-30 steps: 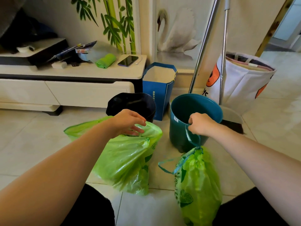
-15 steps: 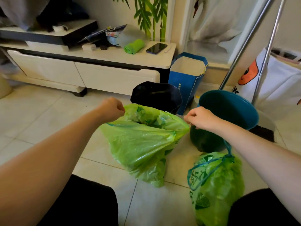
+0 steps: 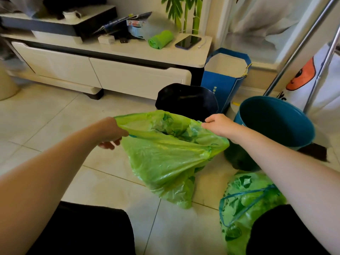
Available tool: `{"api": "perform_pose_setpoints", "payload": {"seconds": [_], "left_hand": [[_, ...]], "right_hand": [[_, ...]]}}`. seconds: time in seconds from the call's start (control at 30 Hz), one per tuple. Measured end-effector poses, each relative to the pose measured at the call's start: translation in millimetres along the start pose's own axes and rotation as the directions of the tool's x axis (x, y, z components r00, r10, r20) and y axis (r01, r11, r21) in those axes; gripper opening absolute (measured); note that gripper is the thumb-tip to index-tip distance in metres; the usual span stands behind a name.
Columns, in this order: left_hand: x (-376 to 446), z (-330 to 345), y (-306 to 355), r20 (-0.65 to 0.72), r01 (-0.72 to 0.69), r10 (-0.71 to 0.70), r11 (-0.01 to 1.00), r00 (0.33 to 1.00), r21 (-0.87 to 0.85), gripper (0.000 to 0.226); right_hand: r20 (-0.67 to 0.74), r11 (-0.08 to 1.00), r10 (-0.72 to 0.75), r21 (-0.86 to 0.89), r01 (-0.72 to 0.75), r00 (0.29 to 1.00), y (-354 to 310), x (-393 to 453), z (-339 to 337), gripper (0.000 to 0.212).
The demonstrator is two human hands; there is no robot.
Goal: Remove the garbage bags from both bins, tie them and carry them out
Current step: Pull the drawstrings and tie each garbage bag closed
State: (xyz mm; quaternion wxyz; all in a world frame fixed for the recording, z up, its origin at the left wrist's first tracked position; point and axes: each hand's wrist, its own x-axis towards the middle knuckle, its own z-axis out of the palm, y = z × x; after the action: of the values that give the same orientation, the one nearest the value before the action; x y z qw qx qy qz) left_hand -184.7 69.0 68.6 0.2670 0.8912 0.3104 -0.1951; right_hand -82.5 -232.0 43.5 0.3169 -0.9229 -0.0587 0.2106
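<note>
1. The left hand is gripping the left edge of the open green garbage bag, fingers curled round the rim.
2. The right hand is pinching the right edge of the same bag, so the mouth is being held open and stretched between the two hands.
3. The open bag is hanging between the hands in the middle of the scene, its lower end reaching down to the tiled floor, with crumpled green contents showing inside.
4. A second green bag is lying on the floor at the near right, a blue drawstring looping across it, partly hidden by the right forearm.
5. The black bin is standing just beyond the open bag, with no liner showing in it.
6. The teal bin is sitting to the right of it, tilted, just behind the right wrist.
7. A blue paper bag is standing behind the black bin, beside the white cabinet.
8. A green roll and a phone are lying on the cabinet top at the far side.
</note>
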Motion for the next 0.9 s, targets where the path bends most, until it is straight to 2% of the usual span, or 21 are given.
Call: {"api": "perform_pose_setpoints", "payload": {"seconds": [0.07, 0.13, 0.2, 0.3, 0.47, 0.57, 0.67, 0.73, 0.8, 0.9], "left_hand": [[-0.8, 6.3, -3.7, 0.111, 0.050, -0.048, 0.999, 0.993, -0.011, 0.038], [-1.0, 11.9, -3.4, 0.135, 0.037, -0.030, 0.998, 0.990, -0.046, 0.040], [-1.7, 13.9, -1.2, 0.114, 0.001, 0.011, 0.995, 0.993, -0.101, 0.040], [-1.0, 14.9, 2.9, 0.090, -0.035, 0.055, 0.977, 0.994, -0.209, 0.040], [-0.9, 16.6, 6.6, 0.156, 0.057, 0.011, 0.904, 0.988, -0.424, 0.038], [-1.1, 17.3, 5.6, 0.217, 0.137, -0.031, 0.858, 0.976, -0.495, 0.022], [-1.2, 15.2, 4.5, 0.224, 0.161, -0.048, 0.840, 0.973, -0.519, 0.012], [-2.5, 13.4, 5.5, 0.234, 0.167, -0.044, 0.827, 0.971, -0.538, 0.008], [-4.2, 14.1, 5.7, 0.219, 0.149, -0.036, 0.836, 0.975, -0.528, 0.012], [-6.2, 23.1, 4.4, 0.155, 0.075, -0.012, 0.911, 0.988, -0.405, 0.026]], "right_hand": [[0.061, 0.996, 0.051, 0.070, -0.055, 0.997, -4.5, 4.7, 3.4, 0.058], [0.076, 0.990, 0.072, 0.114, -0.080, 0.994, -8.1, 8.4, 8.0, 0.063], [0.037, 0.984, 0.071, 0.160, -0.076, 0.997, -12.0, 12.5, 12.9, 0.058], [0.024, 0.955, 0.076, 0.285, -0.080, 0.997, -18.9, 14.1, 18.4, 0.038], [0.065, 0.978, -0.002, 0.209, -0.012, 0.998, -25.8, 12.1, 28.3, 0.029], [0.095, 0.983, -0.041, 0.180, 0.023, 0.995, -26.2, 10.1, 30.6, 0.021], [0.089, 0.986, -0.063, 0.159, 0.048, 0.994, -25.0, 9.8, 29.3, 0.017], [0.079, 0.989, -0.064, 0.139, 0.053, 0.995, -24.0, 8.2, 28.5, 0.026], [0.093, 0.992, -0.082, 0.108, 0.072, 0.992, -24.0, 7.3, 29.3, 0.033], [0.119, 0.992, -0.101, 0.084, 0.092, 0.988, -26.4, 8.7, 32.6, 0.036]]}}
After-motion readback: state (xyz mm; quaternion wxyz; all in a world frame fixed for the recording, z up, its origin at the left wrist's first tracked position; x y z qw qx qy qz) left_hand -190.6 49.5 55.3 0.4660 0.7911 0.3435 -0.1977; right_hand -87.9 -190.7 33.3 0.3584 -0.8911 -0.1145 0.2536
